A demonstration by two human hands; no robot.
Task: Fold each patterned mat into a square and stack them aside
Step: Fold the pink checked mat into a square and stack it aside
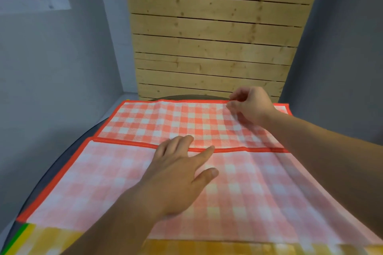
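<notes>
From the head view, the only one we have, we see a red checked mat (165, 120) spread on the dark round surface (51, 176). Its near part is turned over onto itself, so the paler underside faces up and the red hem of that part runs across the middle of the cloth. The left hand (178, 178) lies flat on the turned-over part with fingers straight and spread, the fingertips reaching the hem and pressing it down. The right hand (250, 103) is at the far edge of the mat, its fingers curled together and, as far as the blur lets us judge, pinching the far hem. We read this as the first fold in progress: the turned-over hem stops well short of the far edge, and soft ripples run across the right side of the cloth. This mat is therefore not yet a square. We judge that it needs the fold squared up, at least one more fold, and then moving aside. Under it, along the near edge, a yellow checked mat (47, 236) with a green border lies unfolded, so at least that one is left too. We see no stack of finished mats anywhere in view, so the task looks to be at an early stage.
</notes>
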